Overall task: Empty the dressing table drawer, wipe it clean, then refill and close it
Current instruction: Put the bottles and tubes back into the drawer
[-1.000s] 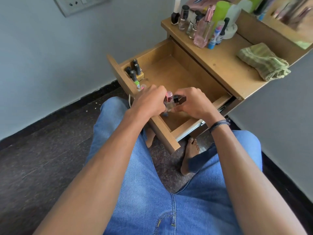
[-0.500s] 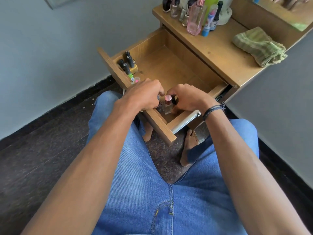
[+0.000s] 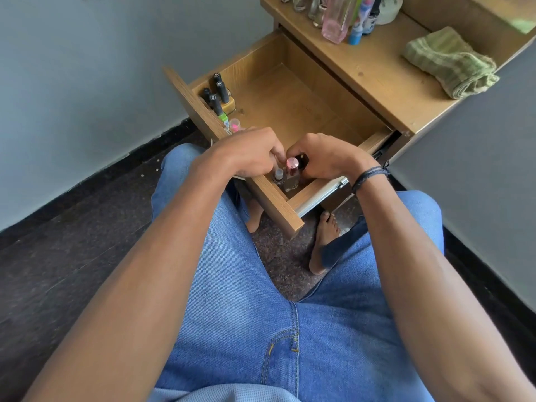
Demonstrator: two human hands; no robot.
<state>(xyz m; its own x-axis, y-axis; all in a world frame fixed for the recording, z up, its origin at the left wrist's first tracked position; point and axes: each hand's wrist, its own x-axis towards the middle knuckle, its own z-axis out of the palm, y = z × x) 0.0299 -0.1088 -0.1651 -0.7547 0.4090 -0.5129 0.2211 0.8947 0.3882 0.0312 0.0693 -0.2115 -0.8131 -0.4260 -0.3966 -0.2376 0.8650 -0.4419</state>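
— What are the fingers doing?
— The right hand's [image 3: 324,161] fingers are curled, pinching a black-capped bottle [image 3: 303,160]. The left hand's [image 3: 249,153] are curled too, tips by the pink-capped bottle [image 3: 291,173]. Whether they grip, I cannot tell.
— Where?
— Upright beside 1 small clear bottle [image 3: 278,176], in the open drawer's [image 3: 290,97] front right corner. Dark-capped nail polishes [image 3: 218,92] fill its front left corner.
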